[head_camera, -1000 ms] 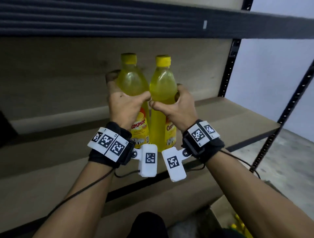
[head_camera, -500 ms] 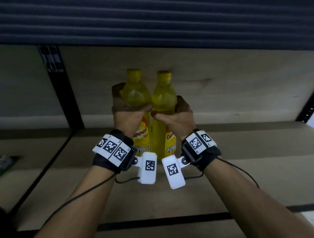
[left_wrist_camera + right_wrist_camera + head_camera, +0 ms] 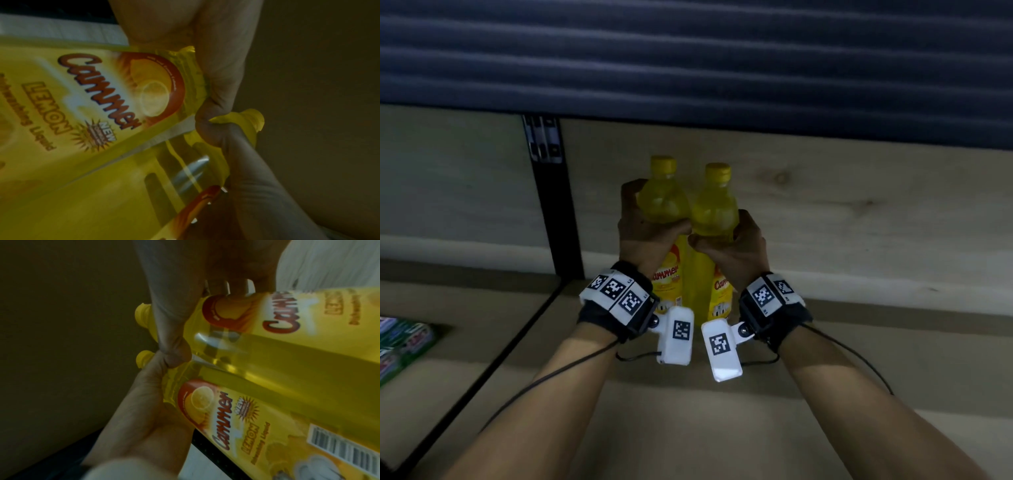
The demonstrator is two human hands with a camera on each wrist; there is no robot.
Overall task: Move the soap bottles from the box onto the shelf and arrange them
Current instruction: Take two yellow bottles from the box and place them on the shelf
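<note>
Two yellow lemon soap bottles with yellow caps stand upright side by side, touching, close to the shelf's wooden back panel. My left hand (image 3: 643,236) grips the left bottle (image 3: 661,202) at its shoulder. My right hand (image 3: 736,250) grips the right bottle (image 3: 714,212) the same way, and the two thumbs meet in front. In the left wrist view, the left bottle's label (image 3: 92,97) fills the frame under my left hand (image 3: 185,32). The right wrist view shows my right hand (image 3: 185,275) on the right bottle (image 3: 267,324) and the left bottle (image 3: 226,418) below. I cannot tell whether the bases touch the shelf board (image 3: 859,359).
A black upright post (image 3: 554,212) divides the shelf just left of the bottles. Green packages (image 3: 404,342) lie on the neighbouring board at far left. The dark ribbed edge of the shelf above (image 3: 688,58) hangs overhead. Bare board stretches to the right of the bottles.
Both hands have carried the bottles leftward and deeper into the shelf, still gripping them. The black post and the green packages have come into view; the shelf's right end has gone out.
</note>
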